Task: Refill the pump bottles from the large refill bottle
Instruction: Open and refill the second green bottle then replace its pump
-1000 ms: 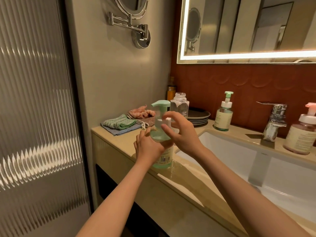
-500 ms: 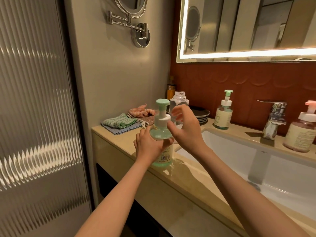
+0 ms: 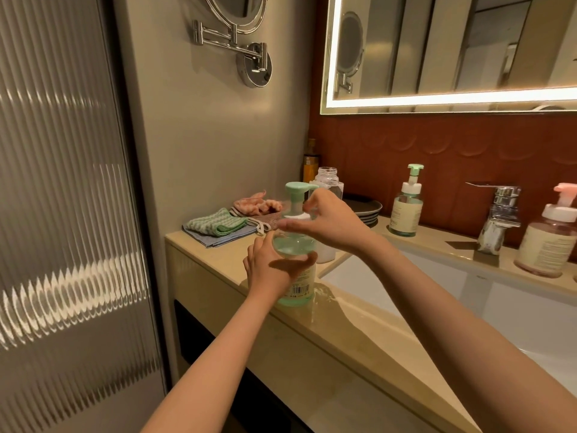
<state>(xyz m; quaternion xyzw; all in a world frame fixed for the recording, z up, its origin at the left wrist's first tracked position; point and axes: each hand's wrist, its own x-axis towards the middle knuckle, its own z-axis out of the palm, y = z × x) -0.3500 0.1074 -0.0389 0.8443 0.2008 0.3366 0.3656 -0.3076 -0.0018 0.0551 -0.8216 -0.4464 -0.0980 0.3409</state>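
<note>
Head camera: At a beige vanity counter (image 3: 218, 257), a person's left hand (image 3: 270, 271) wraps its fingers round the body of a green pump bottle (image 3: 301, 284), which stands upright on the counter's front edge, just left of the sink (image 3: 406, 276). The right hand (image 3: 331, 226) curls over the bottle's white collar, fingertips pinching it below the mint pump head (image 3: 296, 187). Just behind stands a clear uncapped bottle (image 3: 327, 179). A second green pump bottle (image 3: 406, 210) and a pink pump bottle (image 3: 549, 242) flank the chrome faucet (image 3: 499, 220). Folded cloths (image 3: 218, 226) lie at the counter's left end.
</note>
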